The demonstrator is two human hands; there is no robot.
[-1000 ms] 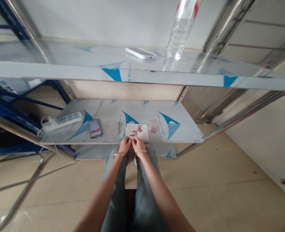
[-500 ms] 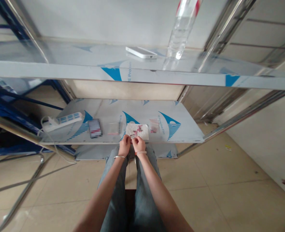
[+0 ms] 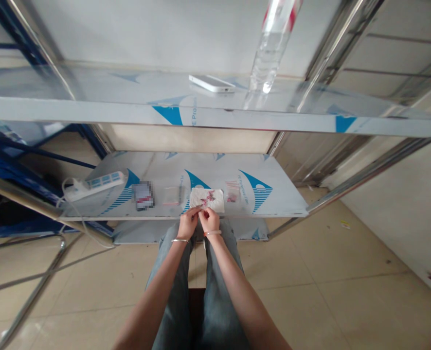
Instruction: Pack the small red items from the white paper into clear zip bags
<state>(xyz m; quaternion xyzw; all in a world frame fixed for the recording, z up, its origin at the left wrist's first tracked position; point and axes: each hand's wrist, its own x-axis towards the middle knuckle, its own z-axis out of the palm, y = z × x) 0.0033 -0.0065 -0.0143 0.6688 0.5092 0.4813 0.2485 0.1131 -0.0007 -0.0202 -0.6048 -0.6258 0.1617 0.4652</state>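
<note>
Two hands meet at the near edge of a white pad

From my remote seat I look down through the head camera; the left hand (image 3: 188, 222) and the right hand (image 3: 209, 220) are close together, thumbs toward each other, at the front edge of the lower shelf (image 3: 284, 194); the fingers of both curl inward, but the tips are too small and hidden for me to tell whether they pinch anything; a silvery bracelet (image 3: 180, 239) circles the left wrist, and a pale bangle (image 3: 212, 233) the right.

Just beyond the fingers I see the white pad (image 3: 218, 195), flat on that shelf, with small pinkish-red pieces (image 3: 208, 198) scattered over its middle; just to its right lies a clear packet with pink marks (image 3: 232, 192); to its left lies another clear packet (image 3: 171, 196), then a pixelated item (image 3: 143, 195) I cannot make out, and farther left a white power strip (image 3: 100, 182) with a cable plugged in.

Above, on the upper shelf (image 3: 113, 109), I have a white-edged phone (image 3: 211, 83) lying flat and a clear bottle (image 3: 272, 48) standing to its right; below my view of the hands, jeans (image 3: 219, 301) cover both legs.
</note>
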